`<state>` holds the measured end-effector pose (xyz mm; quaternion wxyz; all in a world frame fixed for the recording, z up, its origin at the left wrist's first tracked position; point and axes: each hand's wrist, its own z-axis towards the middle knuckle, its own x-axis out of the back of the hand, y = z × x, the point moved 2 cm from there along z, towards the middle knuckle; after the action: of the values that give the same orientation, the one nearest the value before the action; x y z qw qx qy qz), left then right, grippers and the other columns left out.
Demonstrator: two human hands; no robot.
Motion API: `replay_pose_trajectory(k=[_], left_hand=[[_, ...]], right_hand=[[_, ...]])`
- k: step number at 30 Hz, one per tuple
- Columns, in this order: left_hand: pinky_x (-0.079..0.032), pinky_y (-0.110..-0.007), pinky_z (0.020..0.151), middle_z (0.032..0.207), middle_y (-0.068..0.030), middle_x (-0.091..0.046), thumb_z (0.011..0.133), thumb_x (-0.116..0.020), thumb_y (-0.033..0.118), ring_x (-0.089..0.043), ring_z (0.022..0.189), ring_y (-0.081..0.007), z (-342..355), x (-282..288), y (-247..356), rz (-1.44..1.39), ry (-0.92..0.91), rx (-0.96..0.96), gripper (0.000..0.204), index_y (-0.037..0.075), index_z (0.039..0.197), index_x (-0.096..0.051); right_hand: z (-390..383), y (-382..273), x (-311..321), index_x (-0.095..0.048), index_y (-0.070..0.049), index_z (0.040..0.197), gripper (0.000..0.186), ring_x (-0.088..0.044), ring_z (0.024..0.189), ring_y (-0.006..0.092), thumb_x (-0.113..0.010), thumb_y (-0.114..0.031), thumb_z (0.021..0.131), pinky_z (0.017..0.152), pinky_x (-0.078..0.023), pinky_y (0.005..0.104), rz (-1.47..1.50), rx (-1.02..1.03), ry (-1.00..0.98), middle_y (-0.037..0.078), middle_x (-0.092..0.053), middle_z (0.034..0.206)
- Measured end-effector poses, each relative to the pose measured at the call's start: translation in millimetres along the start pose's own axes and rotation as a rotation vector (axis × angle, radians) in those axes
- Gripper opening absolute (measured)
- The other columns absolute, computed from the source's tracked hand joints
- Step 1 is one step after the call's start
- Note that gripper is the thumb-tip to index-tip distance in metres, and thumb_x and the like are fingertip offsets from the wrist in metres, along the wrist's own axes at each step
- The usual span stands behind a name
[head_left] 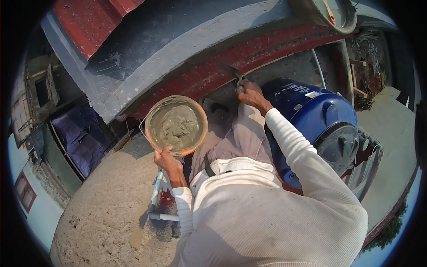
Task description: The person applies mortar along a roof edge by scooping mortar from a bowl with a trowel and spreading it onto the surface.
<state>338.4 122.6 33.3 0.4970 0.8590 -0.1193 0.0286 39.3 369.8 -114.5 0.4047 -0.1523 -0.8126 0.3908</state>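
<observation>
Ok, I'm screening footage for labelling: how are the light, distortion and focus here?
Head view: strong sunlight, highlights on the blue drum, shade on the dark red band; head view: fisheye curves the grey ledge and leaves black corners; head view: bucket and left hand look fairly sharp, while the trowel in the right hand looks dim.

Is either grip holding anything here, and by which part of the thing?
Left grip: the orange bucket, by its rim on the side nearest the body. Right grip: a trowel, by its handle.
</observation>
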Motion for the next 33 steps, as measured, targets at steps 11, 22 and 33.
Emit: replay_pose_trajectory(k=[11,22,33], left_hand=[[-0.047,-0.035,0.108,0.132,-0.0123,-0.069,0.075,-0.061,-0.010,-0.066,0.119,-0.0249,-17.1,-4.3,-7.2,-0.047,0.060,0.039,0.061,-0.008,0.136,-0.063],[-0.048,-0.035,0.107,0.130,-0.0124,-0.070,0.074,-0.062,-0.009,-0.067,0.116,-0.0248,-39.7,-15.8,-9.6,-0.129,0.205,0.014,0.059,-0.008,0.133,-0.065],[-0.052,-0.035,0.101,0.125,-0.0138,-0.073,0.076,-0.061,-0.009,-0.071,0.107,-0.0241,-43.0,-17.3,-18.0,-0.190,0.209,0.042,0.053,-0.009,0.128,-0.069]], right_hand=[[145.1,-0.1,49.5,-0.064,-0.007,0.125,0.037,-0.073,0.095,0.0437,-0.068,-0.014,0.088,0.079,-0.061,0.0535,-0.838,0.581,-0.040,0.020,-0.073,0.107],[93.9,-77.9,72.8,-0.070,-0.004,0.107,0.022,-0.072,0.089,0.0435,-0.069,-0.019,0.092,0.077,-0.058,0.0563,-0.540,0.595,-0.113,0.019,-0.071,0.100],[171.8,-34.9,-17.8,-0.073,-0.004,0.108,0.024,-0.076,0.093,0.0405,-0.066,-0.015,0.088,0.079,-0.061,0.0519,-0.796,0.687,-0.199,0.020,-0.075,0.105]])
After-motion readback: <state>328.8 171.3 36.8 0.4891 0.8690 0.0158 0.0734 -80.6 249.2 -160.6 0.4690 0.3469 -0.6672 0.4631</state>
